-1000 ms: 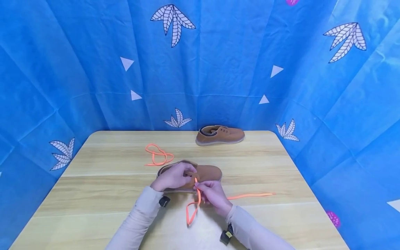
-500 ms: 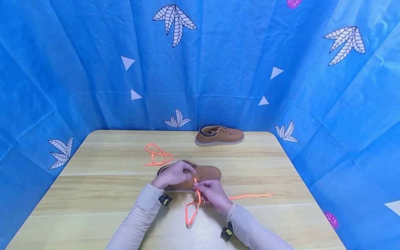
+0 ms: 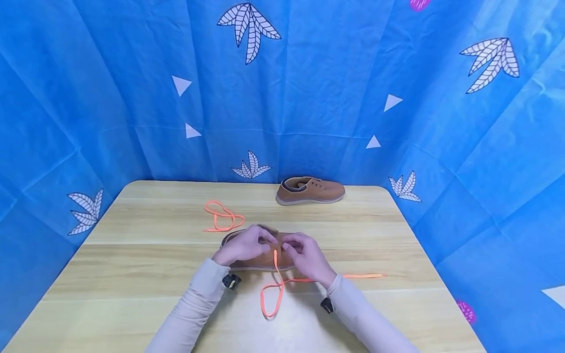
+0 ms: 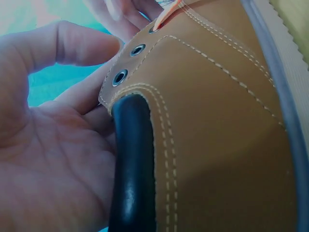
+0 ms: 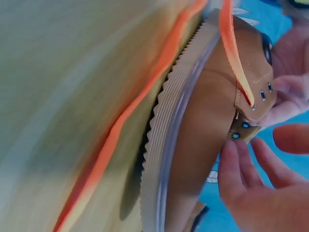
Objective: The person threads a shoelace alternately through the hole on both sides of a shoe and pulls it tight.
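A brown lace-up shoe (image 3: 253, 263) lies side-on before me, toe to the right. My left hand (image 3: 245, 245) pinches the shoe's near eyelet flap (image 4: 145, 60), thumb at its edge and fingers behind, as the left wrist view shows. An orange shoelace (image 5: 232, 48) comes out of that flap's front eyelet; its slack loops on the table and trails right. Close to the far row of eyelets (image 5: 235, 136), fingers of my right hand (image 3: 309, 257) touch the shoe, thumb held apart, with no lace visible between them.
A second brown shoe (image 3: 326, 191), without a lace, stands at the table's back edge. Another orange shoelace (image 3: 215, 221) lies loosely looped at the back left. Blue patterned cloth (image 3: 335, 73) hangs around the wooden table (image 3: 132, 279).
My right hand has let go of the orange shoelace and moved up to the shoe's far eyelets. The lace now hangs from the eyelet onto the table. My left hand stays on the flap.
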`<action>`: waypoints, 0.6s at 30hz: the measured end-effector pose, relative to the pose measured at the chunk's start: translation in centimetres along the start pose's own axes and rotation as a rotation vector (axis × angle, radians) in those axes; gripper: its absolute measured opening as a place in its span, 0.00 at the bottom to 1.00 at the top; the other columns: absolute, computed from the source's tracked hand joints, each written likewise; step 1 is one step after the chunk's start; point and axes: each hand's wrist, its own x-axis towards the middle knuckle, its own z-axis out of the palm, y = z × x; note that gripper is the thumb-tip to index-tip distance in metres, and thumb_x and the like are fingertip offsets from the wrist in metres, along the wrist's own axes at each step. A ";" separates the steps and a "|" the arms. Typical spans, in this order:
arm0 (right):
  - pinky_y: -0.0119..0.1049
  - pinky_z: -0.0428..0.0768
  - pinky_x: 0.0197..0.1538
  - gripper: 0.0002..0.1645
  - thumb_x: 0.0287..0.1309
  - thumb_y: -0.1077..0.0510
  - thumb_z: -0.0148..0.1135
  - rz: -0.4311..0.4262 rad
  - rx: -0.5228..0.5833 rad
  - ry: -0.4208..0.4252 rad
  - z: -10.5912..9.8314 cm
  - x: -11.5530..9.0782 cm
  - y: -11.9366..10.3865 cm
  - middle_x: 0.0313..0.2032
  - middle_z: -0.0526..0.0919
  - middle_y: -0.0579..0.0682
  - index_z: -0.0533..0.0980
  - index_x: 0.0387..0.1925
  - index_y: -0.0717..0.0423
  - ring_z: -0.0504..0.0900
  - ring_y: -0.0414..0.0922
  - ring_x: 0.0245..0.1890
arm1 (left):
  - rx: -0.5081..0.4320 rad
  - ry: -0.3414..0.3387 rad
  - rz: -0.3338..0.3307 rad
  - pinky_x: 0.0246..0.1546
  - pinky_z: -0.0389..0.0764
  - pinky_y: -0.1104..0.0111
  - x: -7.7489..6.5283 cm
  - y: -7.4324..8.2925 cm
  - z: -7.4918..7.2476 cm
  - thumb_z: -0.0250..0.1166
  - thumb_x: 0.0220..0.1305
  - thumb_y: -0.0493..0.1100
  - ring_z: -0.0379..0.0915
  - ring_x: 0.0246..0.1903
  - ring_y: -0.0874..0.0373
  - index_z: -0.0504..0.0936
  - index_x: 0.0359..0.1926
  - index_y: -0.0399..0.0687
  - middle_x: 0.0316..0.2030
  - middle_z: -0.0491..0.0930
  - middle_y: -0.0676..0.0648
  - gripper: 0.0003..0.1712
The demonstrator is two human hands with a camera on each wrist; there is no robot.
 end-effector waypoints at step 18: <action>0.29 0.73 0.32 0.11 0.69 0.58 0.65 0.134 0.086 -0.176 -0.1 3.3 0.4 0.35 0.90 0.56 0.88 0.45 0.59 0.76 0.38 0.29 | -0.073 0.034 0.109 0.51 0.81 0.62 -0.8 0.5 -1.2 0.63 0.62 0.32 0.79 0.48 0.54 0.85 0.57 0.44 0.53 0.86 0.45 0.21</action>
